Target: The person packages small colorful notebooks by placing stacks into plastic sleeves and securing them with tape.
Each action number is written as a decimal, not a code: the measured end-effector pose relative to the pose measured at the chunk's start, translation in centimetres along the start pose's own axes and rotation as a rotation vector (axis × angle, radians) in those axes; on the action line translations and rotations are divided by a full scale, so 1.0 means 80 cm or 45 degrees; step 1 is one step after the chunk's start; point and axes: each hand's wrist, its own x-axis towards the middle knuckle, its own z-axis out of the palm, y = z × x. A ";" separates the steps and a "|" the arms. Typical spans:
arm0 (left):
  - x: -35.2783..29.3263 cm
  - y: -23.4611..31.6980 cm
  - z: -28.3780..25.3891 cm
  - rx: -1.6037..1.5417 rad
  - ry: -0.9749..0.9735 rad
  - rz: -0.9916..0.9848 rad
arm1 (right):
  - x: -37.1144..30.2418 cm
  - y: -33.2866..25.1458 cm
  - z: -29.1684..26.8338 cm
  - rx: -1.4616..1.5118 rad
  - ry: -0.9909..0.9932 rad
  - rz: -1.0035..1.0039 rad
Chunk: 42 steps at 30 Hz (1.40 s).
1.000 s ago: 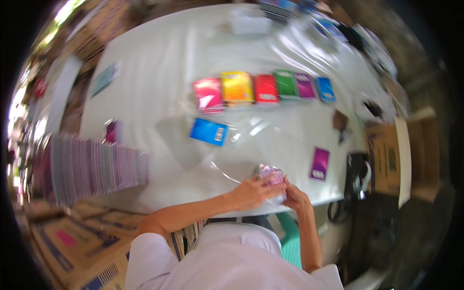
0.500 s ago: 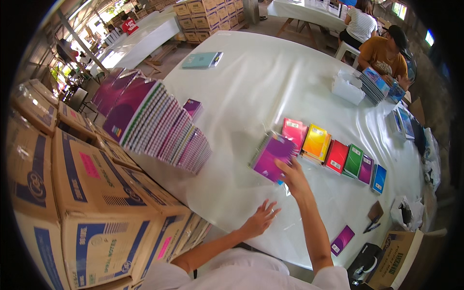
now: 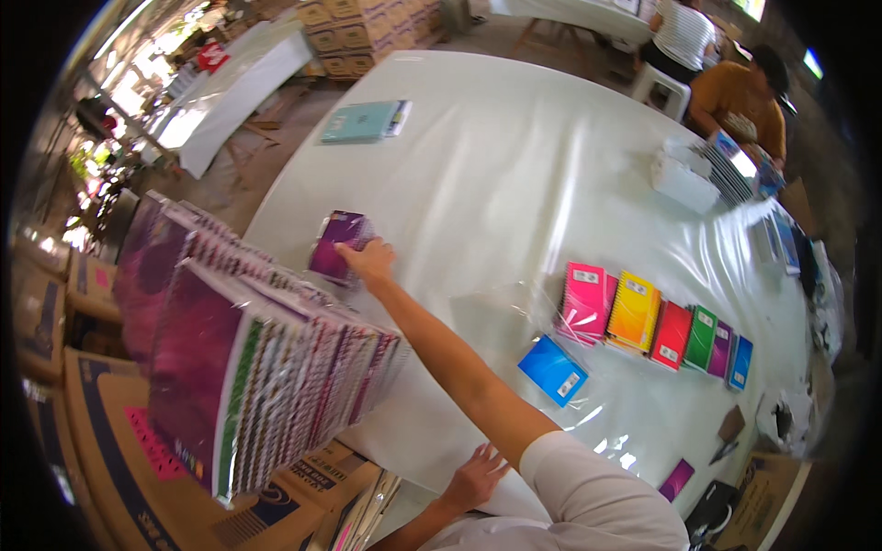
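Observation:
Reaching across to the left, my right hand [image 3: 370, 264] is closed on the near right edge of a small purple notebook pack [image 3: 336, 241], which appears wrapped in clear plastic. The pack lies on the table just beyond a tall stack of large purple spiral notebooks [image 3: 230, 358]. My left hand [image 3: 474, 478] rests by the table's near edge, fingers apart, holding nothing. A blue notebook [image 3: 553, 370] lies on its own to the right, below a row with pink [image 3: 585, 298], yellow [image 3: 633, 309], red [image 3: 672, 332] and green [image 3: 701, 332] notebooks.
Cardboard boxes [image 3: 119, 450] crowd the left side beneath the large stack. Teal notebooks [image 3: 358, 122] lie at the far left of the white table [image 3: 450, 174]. Across it, a person [image 3: 740, 101] sits beside a white box [image 3: 684, 179]. A small purple notebook [image 3: 676, 480] lies near right.
My right hand has moved left with the purple notebook pack, from the table's middle to beside the large stack. The blue notebook now lies uncovered. The view has shifted.

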 end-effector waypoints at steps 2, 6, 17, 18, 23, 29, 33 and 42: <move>0.010 -0.012 0.005 -0.101 -0.056 -0.021 | -0.006 0.019 -0.014 -0.105 0.113 -0.072; 0.038 -0.019 0.017 -0.227 0.199 -0.010 | -0.087 0.076 -0.144 0.277 0.074 -0.343; 0.217 0.070 0.072 -0.230 0.040 0.324 | -0.347 0.364 -0.785 -1.055 1.560 0.506; 0.234 0.081 0.083 -0.254 0.028 0.340 | -0.344 0.372 -0.789 -1.232 1.486 0.626; 0.297 0.132 0.150 -0.353 -0.034 0.262 | -0.344 0.393 -0.836 -0.894 1.366 0.664; 0.352 0.168 0.226 -0.440 0.043 0.153 | -0.397 0.358 -0.844 0.123 1.190 0.336; 0.372 0.172 0.225 -0.655 -0.072 -0.060 | -0.447 0.298 -0.795 0.964 1.034 0.094; 0.299 0.175 0.181 -1.559 -0.271 -0.550 | -0.459 0.289 -0.644 0.679 0.319 -0.105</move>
